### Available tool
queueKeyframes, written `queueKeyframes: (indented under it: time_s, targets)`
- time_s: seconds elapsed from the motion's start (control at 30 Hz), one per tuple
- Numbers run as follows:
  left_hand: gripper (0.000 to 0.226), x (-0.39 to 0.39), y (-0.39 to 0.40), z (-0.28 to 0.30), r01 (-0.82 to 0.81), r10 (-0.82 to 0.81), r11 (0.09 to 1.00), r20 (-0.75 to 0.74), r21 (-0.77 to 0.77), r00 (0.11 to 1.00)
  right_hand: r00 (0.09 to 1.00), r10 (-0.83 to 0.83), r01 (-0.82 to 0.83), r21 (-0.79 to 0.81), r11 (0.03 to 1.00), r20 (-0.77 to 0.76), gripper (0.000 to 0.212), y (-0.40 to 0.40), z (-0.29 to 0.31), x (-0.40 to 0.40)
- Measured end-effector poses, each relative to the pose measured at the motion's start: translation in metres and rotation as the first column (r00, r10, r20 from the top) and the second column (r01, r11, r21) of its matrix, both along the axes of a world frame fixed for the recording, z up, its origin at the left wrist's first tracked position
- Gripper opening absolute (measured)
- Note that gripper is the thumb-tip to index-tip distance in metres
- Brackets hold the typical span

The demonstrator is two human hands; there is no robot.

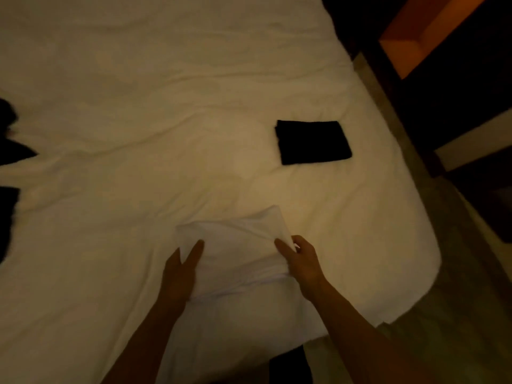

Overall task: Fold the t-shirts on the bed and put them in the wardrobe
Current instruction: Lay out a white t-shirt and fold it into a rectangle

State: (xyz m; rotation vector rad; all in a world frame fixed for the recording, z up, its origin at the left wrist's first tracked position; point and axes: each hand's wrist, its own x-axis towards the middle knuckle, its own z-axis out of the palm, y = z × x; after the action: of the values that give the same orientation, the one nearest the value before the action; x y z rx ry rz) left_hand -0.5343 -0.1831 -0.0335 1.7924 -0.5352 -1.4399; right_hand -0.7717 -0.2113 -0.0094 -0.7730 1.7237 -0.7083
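Both bare forearms come in from the bottom edge, dim warm light, picture a bit blurred. Left hand (pixel 181 268) lies on the left side of a white cloth t-shirt, partly folded (pixel 235 250), fingers straight and slightly spread, index and middle in a V, pressing flat on the fabric. Right hand (pixel 300 261) is at the shirt's right edge, thumb and fingers pinching a raised fold of the white fabric; the corner above the pinch is lifted off the surface. White shirt sits near the foot of the bed, close to the person, hard to tell apart from the sheet at its lower edge.

Wide bed with a wrinkled white sheet (pixel 138 92) fills most of the view, creases running across the middle, rounded mattress corner at lower right. Small black cloth t-shirt folded into a neat rectangle (pixel 314 142) lies flat on the sheet, beyond the right hand and well apart from the white one. Loose dark garments, unfolded (pixel 11 151), poke in at the left edge of the bed, cut off by the frame; cannot tell what kind.

Right of the bed: strip of pale floor (pixel 471 300), then dark furniture with an orange-lit wooden recess (pixel 415 37) at top right. Cannot tell if that is the wardrobe.
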Motion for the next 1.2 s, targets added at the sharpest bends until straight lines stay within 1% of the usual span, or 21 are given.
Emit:
queueKeyframes:
  time_s: [0.17, 0.2, 0.27, 0.4, 0.43, 0.47, 0.57, 0.6, 0.67, 0.73, 0.8, 0.87, 0.9, 0.93, 0.97, 1.0, 1.03, 1.1, 1.13, 1.17, 1.2]
  targets:
    - [0.052, -0.146, -0.046, 0.009, 0.085, -0.085, 0.994, 0.015, -0.066, 0.996, 0.996, -0.089, 0.088, -0.045, 0.995, -0.005, 0.014, -0.028, 0.01, -0.147]
    - [0.053, -0.177, -0.054, 0.009, 0.092, -0.09, 0.993, 0.029, -0.069, 0.996, 0.995, -0.093, 0.091, -0.054, 0.994, -0.02, 0.013, -0.036, 0.011, -0.177]
    - [0.065, -0.234, -0.071, 0.003, 0.078, -0.076, 0.995, 0.034, -0.062, 0.997, 0.995, -0.096, 0.092, -0.079, 0.993, -0.041, 0.011, -0.054, 0.013, -0.232]
    - [0.076, -0.327, -0.111, -0.006, 0.067, -0.067, 0.997, 0.014, -0.041, 0.998, 0.993, -0.089, 0.079, -0.121, 0.989, -0.08, 0.014, -0.1, 0.004, -0.321]
    - [0.075, -0.345, -0.121, -0.008, 0.067, -0.066, 0.997, 0.023, -0.05, 0.998, 0.992, -0.09, 0.079, -0.127, 0.989, -0.084, 0.014, -0.111, -0.001, -0.338]
    - [0.068, -0.36, -0.131, -0.015, 0.067, -0.064, 0.996, 0.041, -0.059, 0.997, 0.992, -0.093, 0.081, -0.13, 0.988, -0.088, 0.015, -0.122, -0.008, -0.354]
    - [0.024, -0.396, -0.16, -0.023, 0.12, -0.104, 0.983, 0.123, -0.137, 0.987, 0.988, -0.121, 0.104, -0.164, 0.981, -0.097, 0.024, -0.148, -0.028, -0.391]
    - [0.019, -0.405, -0.168, -0.026, 0.14, -0.115, 0.978, 0.16, -0.156, 0.98, 0.987, -0.123, 0.103, -0.179, 0.978, -0.104, 0.026, -0.156, -0.036, -0.4]
    - [0.021, -0.418, -0.18, -0.035, 0.184, -0.147, 0.971, 0.228, -0.154, 0.963, 0.984, -0.115, 0.087, -0.196, 0.977, -0.136, 0.023, -0.165, -0.052, -0.415]
    - [0.024, -0.424, -0.185, -0.052, 0.223, -0.182, 0.968, 0.29, -0.113, 0.939, 0.983, -0.069, 0.039, -0.172, 0.984, -0.172, 0.021, -0.168, -0.07, -0.426]
    - [0.037, -0.426, -0.184, -0.064, 0.314, -0.289, 0.949, 0.353, -0.013, 0.89, 0.964, 0.0, -0.032, -0.116, 0.993, -0.266, 0.035, -0.17, -0.086, -0.432]
    - [0.057, -0.424, -0.176, -0.07, 0.376, -0.373, 0.924, 0.39, 0.072, 0.842, 0.92, 0.046, -0.09, -0.096, 0.991, -0.389, 0.053, -0.17, -0.095, -0.432]
    - [0.065, -0.422, -0.169, -0.071, 0.392, -0.38, 0.917, 0.452, 0.072, 0.807, 0.875, 0.055, -0.119, -0.104, 0.987, -0.482, 0.061, -0.169, -0.096, -0.428]
    - [0.071, -0.42, -0.164, -0.07, 0.421, -0.371, 0.906, 0.563, 0.045, 0.739, 0.798, 0.064, -0.168, -0.119, 0.979, -0.599, 0.066, -0.167, -0.095, -0.424]
    - [0.075, -0.417, -0.16, -0.071, 0.471, -0.352, 0.882, 0.693, 0.021, 0.629, 0.7, 0.076, -0.244, -0.138, 0.96, -0.711, 0.069, -0.165, -0.093, -0.419]
    - [0.078, -0.416, -0.16, -0.072, 0.532, -0.327, 0.847, 0.798, 0.009, 0.506, 0.609, 0.088, -0.337, -0.156, 0.929, -0.789, 0.068, -0.164, -0.09, -0.414]
    - [0.078, -0.415, -0.163, -0.074, 0.602, -0.319, 0.798, 0.859, 0.015, 0.401, 0.543, 0.127, -0.44, -0.152, 0.885, -0.83, 0.068, -0.165, -0.089, -0.411]
    - [0.075, -0.416, -0.173, -0.076, 0.727, -0.436, 0.667, 0.877, 0.165, 0.202, 0.43, 0.31, -0.597, -0.01, 0.803, -0.848, 0.07, -0.172, -0.093, -0.41]
    - [0.074, -0.416, -0.177, -0.077, 0.757, -0.517, 0.602, 0.847, 0.255, 0.126, 0.389, 0.411, -0.623, 0.093, 0.777, -0.825, 0.071, -0.176, -0.095, -0.411]
    - [0.072, -0.415, -0.18, -0.078, 0.768, -0.59, 0.553, 0.803, 0.325, 0.085, 0.361, 0.48, -0.626, 0.174, 0.76, -0.8, 0.072, -0.178, -0.095, -0.412]
    - [0.071, -0.412, -0.182, -0.077, 0.771, -0.629, 0.53, 0.773, 0.354, 0.078, 0.352, 0.506, -0.612, 0.216, 0.761, -0.787, 0.07, -0.178, -0.091, -0.411]
